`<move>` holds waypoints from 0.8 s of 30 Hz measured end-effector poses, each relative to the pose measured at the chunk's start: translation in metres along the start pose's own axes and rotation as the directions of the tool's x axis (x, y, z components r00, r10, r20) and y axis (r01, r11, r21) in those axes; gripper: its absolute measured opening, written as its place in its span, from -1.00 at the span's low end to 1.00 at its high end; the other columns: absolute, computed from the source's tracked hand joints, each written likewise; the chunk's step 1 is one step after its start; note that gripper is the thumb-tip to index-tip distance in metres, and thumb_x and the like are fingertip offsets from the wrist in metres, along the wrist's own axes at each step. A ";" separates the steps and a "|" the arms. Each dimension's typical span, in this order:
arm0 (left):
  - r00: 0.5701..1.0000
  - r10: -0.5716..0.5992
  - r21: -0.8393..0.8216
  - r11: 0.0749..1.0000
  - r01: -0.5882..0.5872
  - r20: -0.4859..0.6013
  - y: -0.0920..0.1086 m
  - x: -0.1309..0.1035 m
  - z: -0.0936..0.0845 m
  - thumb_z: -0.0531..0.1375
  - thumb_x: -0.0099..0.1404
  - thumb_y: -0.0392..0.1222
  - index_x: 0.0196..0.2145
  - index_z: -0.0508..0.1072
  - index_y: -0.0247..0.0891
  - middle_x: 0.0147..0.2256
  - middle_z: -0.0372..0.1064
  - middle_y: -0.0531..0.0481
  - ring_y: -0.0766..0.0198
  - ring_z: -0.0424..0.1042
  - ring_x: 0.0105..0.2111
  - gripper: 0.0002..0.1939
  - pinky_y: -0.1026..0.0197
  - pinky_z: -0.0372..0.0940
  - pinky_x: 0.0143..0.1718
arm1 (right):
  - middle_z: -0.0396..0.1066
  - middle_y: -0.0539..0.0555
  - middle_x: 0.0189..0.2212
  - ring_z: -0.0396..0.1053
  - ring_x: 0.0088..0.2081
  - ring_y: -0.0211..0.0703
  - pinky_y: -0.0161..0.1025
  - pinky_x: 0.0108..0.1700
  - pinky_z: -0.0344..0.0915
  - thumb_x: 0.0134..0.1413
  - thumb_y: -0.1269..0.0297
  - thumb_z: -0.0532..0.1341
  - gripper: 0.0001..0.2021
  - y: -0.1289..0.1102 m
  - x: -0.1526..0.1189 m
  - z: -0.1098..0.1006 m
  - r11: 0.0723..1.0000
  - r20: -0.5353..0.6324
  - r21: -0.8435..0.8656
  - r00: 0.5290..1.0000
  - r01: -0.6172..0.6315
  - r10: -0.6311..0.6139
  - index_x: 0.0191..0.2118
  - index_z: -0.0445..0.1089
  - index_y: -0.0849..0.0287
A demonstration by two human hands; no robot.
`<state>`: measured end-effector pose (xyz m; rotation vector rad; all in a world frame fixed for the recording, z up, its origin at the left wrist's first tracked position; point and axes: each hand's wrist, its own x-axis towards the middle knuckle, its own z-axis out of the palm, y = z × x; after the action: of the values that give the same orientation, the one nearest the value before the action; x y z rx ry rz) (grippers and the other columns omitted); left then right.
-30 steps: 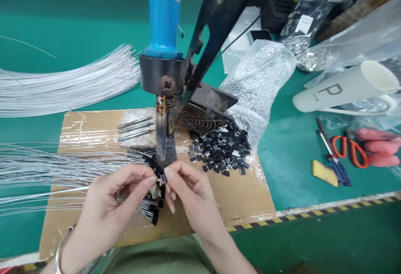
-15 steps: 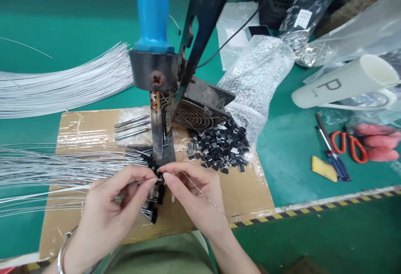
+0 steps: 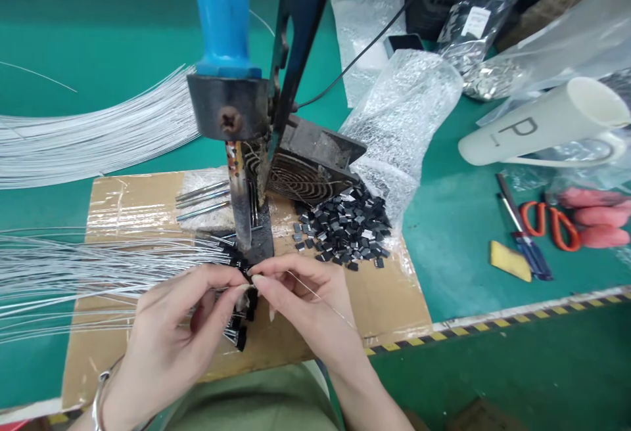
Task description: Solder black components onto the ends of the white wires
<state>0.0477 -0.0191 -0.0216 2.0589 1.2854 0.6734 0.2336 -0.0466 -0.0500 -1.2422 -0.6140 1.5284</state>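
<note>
My left hand (image 3: 180, 329) is closed in a pinch below the tip of a clamped soldering iron (image 3: 240, 214). White wires (image 3: 98, 299) run into it from the left. My right hand (image 3: 308, 306) is also closed, its fingertips meeting the left ones at a small black connector (image 3: 254, 292), mostly hidden. A thin strand of solder wire (image 3: 315, 294) passes through the right fingers and trails over that hand. Beside and beneath the hands lie several wires ending in black connectors (image 3: 240, 338). Upright above stands the iron's blue handle (image 3: 224, 20) in a black holder.
A pile of small black connectors (image 3: 345, 230) lies on the cardboard (image 3: 389, 299), by a dusty fan (image 3: 315, 161). White wires (image 3: 93, 138) are bundled at the left. To the right are a white mug (image 3: 532, 122), orange-handled scissors (image 3: 564, 228), a screwdriver (image 3: 532, 257) and a yellow sponge (image 3: 510, 261).
The view has shifted slightly, so the soldering iron appears farther left. Both hands keep their pinch at nearly the same place, the right fingertips a touch farther left.
</note>
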 end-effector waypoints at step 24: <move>0.846 -0.398 -0.522 0.667 0.532 0.354 0.003 0.012 -0.003 0.27 0.48 0.02 -0.25 0.56 -0.19 -0.57 0.34 0.14 0.45 0.16 -0.63 -0.75 0.41 0.05 -0.63 | 0.63 -0.02 -0.53 0.52 -0.60 -0.29 -0.35 -0.44 0.54 -0.06 0.12 0.61 -0.75 0.002 0.008 0.006 0.869 0.183 0.387 0.949 -0.309 0.256 -0.37 0.67 0.16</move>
<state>0.0519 -0.0087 -0.0163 1.1643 1.2008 0.5118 0.2277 -0.0385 -0.0533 -0.9408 -0.1679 1.8774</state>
